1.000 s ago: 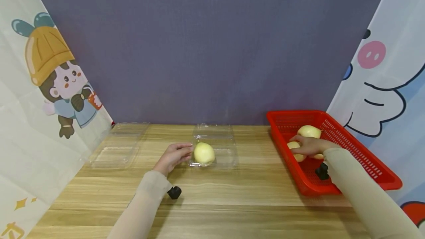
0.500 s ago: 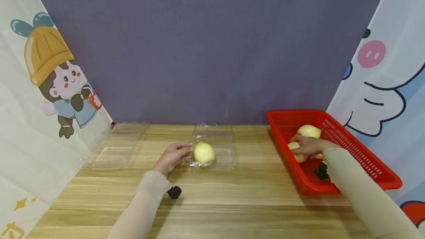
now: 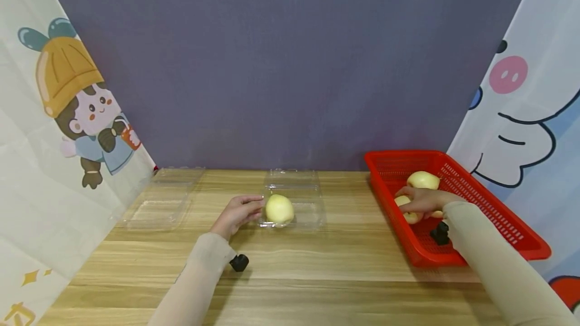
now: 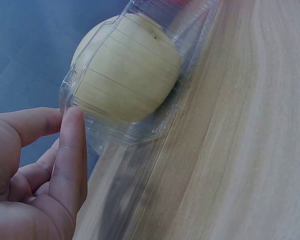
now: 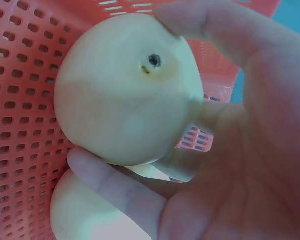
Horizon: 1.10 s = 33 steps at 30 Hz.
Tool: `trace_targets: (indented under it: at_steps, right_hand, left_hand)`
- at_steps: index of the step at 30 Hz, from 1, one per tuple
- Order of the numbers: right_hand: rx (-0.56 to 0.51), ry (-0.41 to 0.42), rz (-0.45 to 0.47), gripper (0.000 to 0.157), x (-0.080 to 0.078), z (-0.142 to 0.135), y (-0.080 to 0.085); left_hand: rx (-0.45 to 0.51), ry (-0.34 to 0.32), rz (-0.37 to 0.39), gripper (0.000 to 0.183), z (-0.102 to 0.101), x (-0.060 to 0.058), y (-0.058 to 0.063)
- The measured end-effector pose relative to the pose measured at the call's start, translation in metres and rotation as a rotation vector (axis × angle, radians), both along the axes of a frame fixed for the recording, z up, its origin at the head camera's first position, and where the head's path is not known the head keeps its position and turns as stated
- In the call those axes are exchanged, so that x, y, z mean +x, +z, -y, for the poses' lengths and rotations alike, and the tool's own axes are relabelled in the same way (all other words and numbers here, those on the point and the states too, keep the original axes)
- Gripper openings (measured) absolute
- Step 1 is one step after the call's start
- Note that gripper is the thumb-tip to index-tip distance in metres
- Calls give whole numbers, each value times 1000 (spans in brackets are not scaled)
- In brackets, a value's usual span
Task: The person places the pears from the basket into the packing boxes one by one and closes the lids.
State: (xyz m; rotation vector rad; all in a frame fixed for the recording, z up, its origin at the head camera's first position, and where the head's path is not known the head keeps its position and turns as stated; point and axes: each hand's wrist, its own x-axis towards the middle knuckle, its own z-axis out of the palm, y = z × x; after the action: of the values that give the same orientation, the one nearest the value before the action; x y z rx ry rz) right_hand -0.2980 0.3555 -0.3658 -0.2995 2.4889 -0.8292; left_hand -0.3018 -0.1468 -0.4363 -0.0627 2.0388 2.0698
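A pale yellow pear (image 3: 279, 209) sits in the left part of a clear plastic clamshell box (image 3: 309, 214), whose lid lies open towards the back. My left hand (image 3: 237, 214) pinches the left rim of this box between thumb and fingers, close beside the pear (image 4: 130, 70). At the right, my right hand (image 3: 423, 200) reaches into a red basket (image 3: 437, 259). Its thumb and fingers curl round another pear (image 5: 125, 95), which shows its dark calyx. A second pear (image 5: 92, 212) lies under those fingers, partly hidden.
Another pear (image 3: 423, 179) lies further back in the basket. A second open clear box (image 3: 154, 214) stands at the far left of the wooden table (image 3: 290, 275). A grey backdrop (image 3: 290, 64) rises behind, with printed cloths at both sides.
The pear in my right hand has shifted very slightly towards the front of the basket. My left hand and the box have stayed in place.
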Motion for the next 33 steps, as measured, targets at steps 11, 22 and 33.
trace_targets:
  at_steps: [11, 22, 33]
  right_hand:
    - [20, 14, -36, 66, 2, -4, 1]
    - [-65, 27, -22, 62, 3, -9, 7]
    - [25, 28, -108, 67, 11, -11, 25]
  left_hand:
    - [14, -7, -5, 43, 0, -2, -3]
    - [3, 4, 5, 42, 0, -1, -2]
    - [6, -3, 1, 43, 1, -1, -1]
